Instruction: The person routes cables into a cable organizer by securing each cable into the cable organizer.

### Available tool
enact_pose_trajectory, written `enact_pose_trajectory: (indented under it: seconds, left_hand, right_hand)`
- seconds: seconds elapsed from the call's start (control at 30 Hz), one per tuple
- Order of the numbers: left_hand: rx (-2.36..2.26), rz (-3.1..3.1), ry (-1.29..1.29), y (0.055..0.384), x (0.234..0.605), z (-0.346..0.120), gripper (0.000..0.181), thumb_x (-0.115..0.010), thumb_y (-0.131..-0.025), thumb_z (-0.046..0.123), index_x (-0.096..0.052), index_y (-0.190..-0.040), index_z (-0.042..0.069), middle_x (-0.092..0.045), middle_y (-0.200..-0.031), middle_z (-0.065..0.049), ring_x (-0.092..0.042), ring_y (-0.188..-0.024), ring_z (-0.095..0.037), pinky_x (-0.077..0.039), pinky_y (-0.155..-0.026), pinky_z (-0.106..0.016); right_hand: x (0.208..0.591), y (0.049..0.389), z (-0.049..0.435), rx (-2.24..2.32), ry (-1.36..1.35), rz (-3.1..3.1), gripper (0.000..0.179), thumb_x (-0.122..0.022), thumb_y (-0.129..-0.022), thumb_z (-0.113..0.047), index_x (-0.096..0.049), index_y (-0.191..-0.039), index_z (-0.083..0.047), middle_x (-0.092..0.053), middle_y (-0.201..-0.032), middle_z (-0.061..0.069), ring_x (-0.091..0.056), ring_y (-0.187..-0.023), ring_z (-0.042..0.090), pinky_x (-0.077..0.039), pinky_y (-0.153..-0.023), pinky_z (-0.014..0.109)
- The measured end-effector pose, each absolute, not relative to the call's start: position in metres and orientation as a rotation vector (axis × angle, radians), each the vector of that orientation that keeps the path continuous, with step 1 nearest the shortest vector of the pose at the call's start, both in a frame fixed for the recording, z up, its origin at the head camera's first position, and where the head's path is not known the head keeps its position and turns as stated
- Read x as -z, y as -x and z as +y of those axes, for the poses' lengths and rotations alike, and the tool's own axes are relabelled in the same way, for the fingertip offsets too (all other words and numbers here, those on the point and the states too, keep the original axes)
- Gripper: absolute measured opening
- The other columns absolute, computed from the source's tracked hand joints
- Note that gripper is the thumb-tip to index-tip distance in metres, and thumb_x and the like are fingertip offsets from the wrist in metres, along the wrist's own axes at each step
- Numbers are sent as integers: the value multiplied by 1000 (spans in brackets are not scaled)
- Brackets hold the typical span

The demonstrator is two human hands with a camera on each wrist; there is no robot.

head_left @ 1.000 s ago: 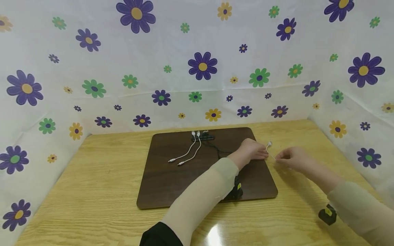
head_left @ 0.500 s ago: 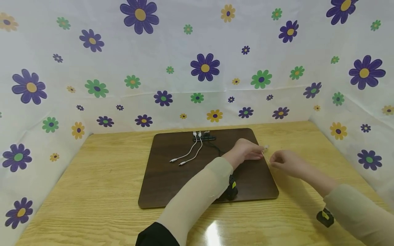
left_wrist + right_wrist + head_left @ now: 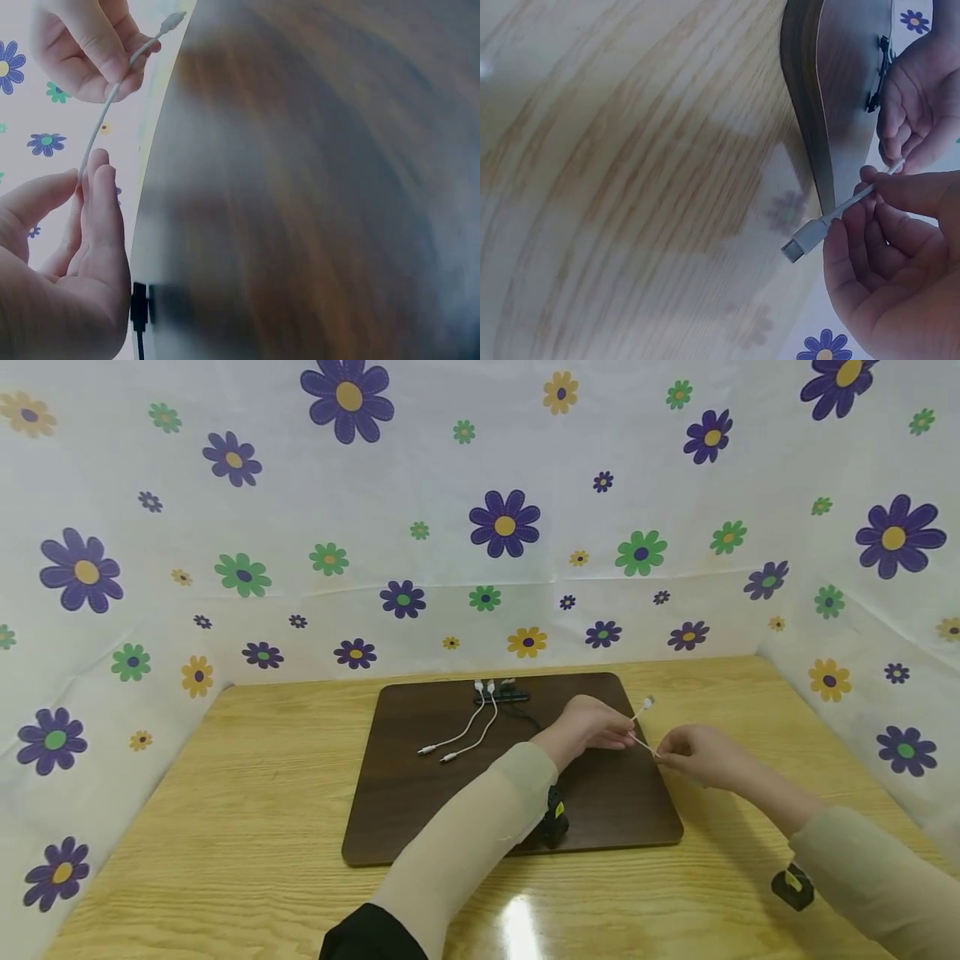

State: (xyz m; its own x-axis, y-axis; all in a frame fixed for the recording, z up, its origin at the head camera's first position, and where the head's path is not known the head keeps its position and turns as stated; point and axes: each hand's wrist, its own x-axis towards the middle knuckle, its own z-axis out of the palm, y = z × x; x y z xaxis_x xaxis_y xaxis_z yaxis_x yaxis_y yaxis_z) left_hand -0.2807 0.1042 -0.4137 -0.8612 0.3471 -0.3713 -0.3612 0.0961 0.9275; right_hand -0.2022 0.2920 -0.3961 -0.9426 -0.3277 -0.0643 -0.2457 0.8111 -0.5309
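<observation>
My left hand (image 3: pixel 588 727) pinches a short white USB cable (image 3: pixel 643 742) between thumb and fingertips, over the right edge of a dark brown board (image 3: pixel 450 810). One plug (image 3: pixel 648 702) sticks up just beyond those fingers. To the right, over the table, my right hand (image 3: pixel 697 755) pinches the same cable, with the line running straight between both hands. In the right wrist view the other plug (image 3: pixel 804 241), with a metal tip, points out past my right fingers. Two more white cables (image 3: pixel 468 724) lie on the board, plugged into a black USB hub (image 3: pixel 510 697).
A dark cord (image 3: pixel 522 717) trails from the hub and passes behind my left hand. The board lies on a light wooden table (image 3: pixel 247 793). Flowered white cloth (image 3: pixel 420 468) encloses the back and sides. Each wrist carries a small black device (image 3: pixel 792 887).
Both hands have shifted slightly left, bringing my left hand farther in over the board. The cable's plug beside my left fingers shows more plainly, and the stretch between my hands is more visible.
</observation>
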Motion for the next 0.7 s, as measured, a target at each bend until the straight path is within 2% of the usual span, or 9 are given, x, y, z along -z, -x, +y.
enact_pose_trajectory:
  seconds: [0.27,0.47,0.7]
  left_hand:
    - [-1818,1880,8,284,414,90,17,-73,-95,-5,-76,-108,-15,-75,-115,-32,-75,-64,-15,-66,-84,-38]
    - [-1822,1898,-15,286,414,83,17,-72,-96,-5,-76,-109,-15,-76,-113,-31,-83,-83,-27,-67,-81,-36]
    - [-1801,1938,-18,285,410,80,17,-72,-97,-3,-76,-109,-14,-77,-112,-30,-81,-99,-34,-67,-83,-36]
  right_hand:
    - [396,207,290,785,439,2847,19,-68,-101,-15,-75,-92,0,-77,-85,7,-63,-77,12,-51,-69,30]
    - [393,210,290,831,397,2804,23,-67,-101,-17,-76,-92,2,-75,-81,5,-61,-76,11,-50,-68,29]
    - [391,212,289,957,312,2716,26,-68,-102,-16,-75,-90,6,-68,-74,-3,-59,-73,11,-49,-66,28]
